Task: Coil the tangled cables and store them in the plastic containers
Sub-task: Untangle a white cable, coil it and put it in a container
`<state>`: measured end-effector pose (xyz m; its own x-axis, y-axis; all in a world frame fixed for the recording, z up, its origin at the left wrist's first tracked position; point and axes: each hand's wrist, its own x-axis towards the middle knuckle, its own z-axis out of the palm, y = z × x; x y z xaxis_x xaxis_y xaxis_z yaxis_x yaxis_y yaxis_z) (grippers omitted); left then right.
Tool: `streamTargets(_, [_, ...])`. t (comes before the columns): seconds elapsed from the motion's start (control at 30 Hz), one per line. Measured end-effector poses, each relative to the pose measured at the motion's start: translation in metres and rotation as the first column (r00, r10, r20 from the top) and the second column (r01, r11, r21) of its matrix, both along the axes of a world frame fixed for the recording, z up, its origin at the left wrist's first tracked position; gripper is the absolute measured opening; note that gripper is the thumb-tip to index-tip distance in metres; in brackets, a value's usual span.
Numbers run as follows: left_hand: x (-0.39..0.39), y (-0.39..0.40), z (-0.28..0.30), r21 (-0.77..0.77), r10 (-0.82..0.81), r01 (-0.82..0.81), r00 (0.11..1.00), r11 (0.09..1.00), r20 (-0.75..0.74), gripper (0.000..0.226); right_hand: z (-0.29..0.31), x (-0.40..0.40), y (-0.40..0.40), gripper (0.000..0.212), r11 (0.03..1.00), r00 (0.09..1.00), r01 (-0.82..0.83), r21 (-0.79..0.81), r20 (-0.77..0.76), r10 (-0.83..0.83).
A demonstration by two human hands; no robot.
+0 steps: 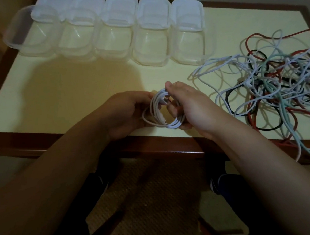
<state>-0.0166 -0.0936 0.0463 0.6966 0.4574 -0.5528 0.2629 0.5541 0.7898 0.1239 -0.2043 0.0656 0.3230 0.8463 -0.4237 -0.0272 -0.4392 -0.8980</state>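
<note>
Now both the left hand (125, 113) and right hand (188, 104) grip the white coil (161, 113); the open plastic containers (151, 45) lie at twelve o'clock, the right hand nearer.

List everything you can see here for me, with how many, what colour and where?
plastic containers: five, clear, lids open, in a row along the far side of the table
coiled cable: one, white, held above the near table edge
tangled cables: count unclear; white, red, black, pale green; heaped at the right
table: one, pale yellow top, brown rim
shoes: two, dark, on the floor below
hands: left hand and right hand, both gripping the coil
</note>
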Motion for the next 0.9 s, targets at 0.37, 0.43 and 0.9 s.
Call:
streamTargets(0.37, [0.001, -0.006, -0.004, 0.213, -0.039, 0.014, 0.993, 0.977, 0.112, 0.027, 0.005, -0.006, -0.004, 0.039, 0.988, 0.989, -0.025, -0.151, 0.138, 0.046])
streamTargets(0.43, [-0.001, -0.010, -0.007, 0.467, -0.015, -0.028, 0.996, 0.884, 0.088, 0.025, 0.004, -0.007, -0.003, 0.048, 0.984, 0.993, -0.029, -0.179, 0.104, 0.048])
streamTargets(0.9, [-0.008, 0.000, -0.003, 0.750, 0.194, -0.383, 0.923, 0.540, 0.332, 0.024, -0.017, -0.008, 0.002, 0.044, 0.995, 0.973, -0.098, -0.007, -0.209, 0.094])
